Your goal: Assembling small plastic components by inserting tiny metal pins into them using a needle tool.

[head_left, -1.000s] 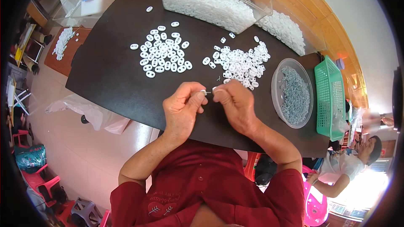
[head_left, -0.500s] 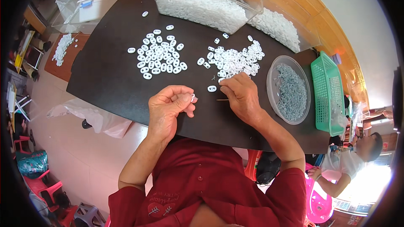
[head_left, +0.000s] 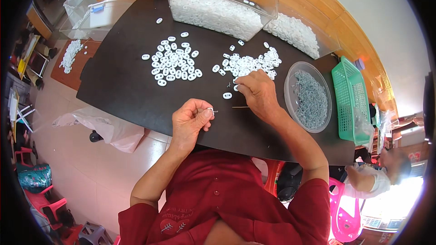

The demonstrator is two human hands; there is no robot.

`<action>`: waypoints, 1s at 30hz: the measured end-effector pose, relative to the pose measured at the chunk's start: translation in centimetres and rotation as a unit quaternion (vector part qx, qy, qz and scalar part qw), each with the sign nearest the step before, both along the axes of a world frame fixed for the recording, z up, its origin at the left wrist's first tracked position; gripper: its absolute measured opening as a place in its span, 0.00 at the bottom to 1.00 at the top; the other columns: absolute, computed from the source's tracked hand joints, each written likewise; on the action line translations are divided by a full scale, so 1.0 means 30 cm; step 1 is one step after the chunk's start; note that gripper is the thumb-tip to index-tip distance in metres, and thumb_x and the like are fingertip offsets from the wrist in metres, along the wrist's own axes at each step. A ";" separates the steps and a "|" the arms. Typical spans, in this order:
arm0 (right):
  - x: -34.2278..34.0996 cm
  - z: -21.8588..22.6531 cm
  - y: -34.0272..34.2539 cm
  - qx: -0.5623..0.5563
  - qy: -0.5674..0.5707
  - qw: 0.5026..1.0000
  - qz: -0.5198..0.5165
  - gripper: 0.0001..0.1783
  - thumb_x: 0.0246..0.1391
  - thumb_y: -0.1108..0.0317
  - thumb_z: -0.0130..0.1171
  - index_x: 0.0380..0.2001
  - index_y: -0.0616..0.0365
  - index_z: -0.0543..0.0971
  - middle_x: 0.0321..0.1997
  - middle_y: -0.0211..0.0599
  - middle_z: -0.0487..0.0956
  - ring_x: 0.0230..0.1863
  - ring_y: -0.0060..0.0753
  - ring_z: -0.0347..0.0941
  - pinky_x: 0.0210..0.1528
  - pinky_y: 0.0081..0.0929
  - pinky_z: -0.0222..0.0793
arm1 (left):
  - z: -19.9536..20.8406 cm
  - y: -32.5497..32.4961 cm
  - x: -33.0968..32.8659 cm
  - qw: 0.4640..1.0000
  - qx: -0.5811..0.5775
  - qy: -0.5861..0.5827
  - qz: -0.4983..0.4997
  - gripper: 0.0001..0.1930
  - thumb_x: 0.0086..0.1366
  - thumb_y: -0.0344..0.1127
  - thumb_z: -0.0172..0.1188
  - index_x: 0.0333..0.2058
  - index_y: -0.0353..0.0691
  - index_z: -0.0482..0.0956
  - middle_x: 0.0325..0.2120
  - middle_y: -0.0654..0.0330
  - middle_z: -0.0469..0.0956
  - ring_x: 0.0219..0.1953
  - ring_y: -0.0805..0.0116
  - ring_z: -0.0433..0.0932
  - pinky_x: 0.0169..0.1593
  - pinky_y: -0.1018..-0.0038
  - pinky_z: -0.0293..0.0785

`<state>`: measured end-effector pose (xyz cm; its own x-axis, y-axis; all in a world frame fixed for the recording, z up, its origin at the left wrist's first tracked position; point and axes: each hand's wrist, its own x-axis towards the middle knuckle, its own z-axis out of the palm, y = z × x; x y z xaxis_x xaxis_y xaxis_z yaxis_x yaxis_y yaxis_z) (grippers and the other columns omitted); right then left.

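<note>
In the head view the hands are apart over the dark brown table (head_left: pixel 131 86): the left hand (head_left: pixel 188 120) pinches a small white oval piece (head_left: pixel 210 109) with a short grey pin (head_left: pixel 216 111) jutting from it. The right hand (head_left: pixel 258 91) bends its fingers at the near edge of a heap of white two-holed ovals (head_left: pixel 247 65), whether gripping one I cannot tell, and a thin yellowish rod (head_left: pixel 238 107) extends leftward beside it.

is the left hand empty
No, the left hand holds a small white piece at its fingertips.
</note>
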<state>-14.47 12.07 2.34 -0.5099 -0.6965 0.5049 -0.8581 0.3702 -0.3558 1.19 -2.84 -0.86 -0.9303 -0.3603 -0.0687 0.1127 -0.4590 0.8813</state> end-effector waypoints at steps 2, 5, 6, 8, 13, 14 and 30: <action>0.018 0.013 0.000 0.007 0.006 1.000 0.012 0.06 0.41 0.77 0.63 0.26 0.56 0.79 0.23 0.35 0.73 0.28 0.39 0.68 0.31 0.32 0.64 | -0.008 0.008 -0.001 1.000 -0.018 0.006 0.004 0.07 0.62 0.31 0.60 0.33 0.33 0.74 0.24 0.61 0.75 0.21 0.80 0.69 0.25 0.84 0.68; 0.028 0.005 0.000 0.021 0.021 0.999 0.022 0.06 0.41 0.76 0.63 0.27 0.55 0.79 0.23 0.35 0.73 0.29 0.39 0.68 0.31 0.33 0.64 | -0.014 0.012 0.003 0.999 -0.011 0.026 0.018 0.07 0.62 0.31 0.59 0.34 0.33 0.74 0.25 0.60 0.75 0.21 0.80 0.69 0.25 0.84 0.67; 0.020 -0.001 -0.004 0.027 0.030 0.999 0.020 0.07 0.41 0.76 0.63 0.27 0.55 0.79 0.23 0.35 0.73 0.29 0.39 0.68 0.31 0.33 0.64 | -0.015 0.013 0.006 0.999 -0.014 0.026 0.021 0.07 0.63 0.31 0.59 0.34 0.33 0.74 0.26 0.60 0.75 0.21 0.79 0.69 0.25 0.84 0.67; -0.003 -0.013 -0.020 0.034 0.044 0.998 0.011 0.07 0.41 0.76 0.63 0.27 0.55 0.79 0.23 0.35 0.73 0.29 0.39 0.68 0.31 0.34 0.64 | -0.017 0.014 0.012 0.999 -0.016 0.027 0.025 0.06 0.63 0.31 0.59 0.34 0.33 0.73 0.26 0.59 0.75 0.21 0.79 0.69 0.25 0.84 0.67; -0.055 -0.021 -0.092 0.021 0.075 0.997 0.004 0.07 0.41 0.75 0.64 0.27 0.55 0.79 0.23 0.36 0.72 0.28 0.40 0.67 0.30 0.34 0.64 | -0.008 0.017 0.011 0.999 0.000 0.028 0.030 0.06 0.63 0.30 0.58 0.34 0.32 0.73 0.27 0.58 0.75 0.22 0.78 0.70 0.25 0.82 0.69; -0.052 -0.010 -0.101 0.024 0.068 0.997 0.015 0.07 0.41 0.75 0.63 0.27 0.55 0.79 0.23 0.36 0.72 0.28 0.40 0.67 0.30 0.34 0.64 | -0.009 0.015 0.012 0.999 0.002 0.021 0.029 0.06 0.63 0.30 0.58 0.34 0.32 0.73 0.27 0.58 0.75 0.22 0.78 0.70 0.25 0.82 0.69; 0.090 0.024 -0.065 0.134 0.007 0.991 0.022 0.19 0.32 0.69 0.70 0.33 0.56 0.79 0.27 0.32 0.72 0.29 0.36 0.66 0.29 0.30 0.64 | -0.023 -0.041 0.040 0.998 -0.040 0.022 -0.054 0.05 0.64 0.27 0.56 0.36 0.31 0.71 0.30 0.57 0.73 0.27 0.76 0.71 0.30 0.80 0.71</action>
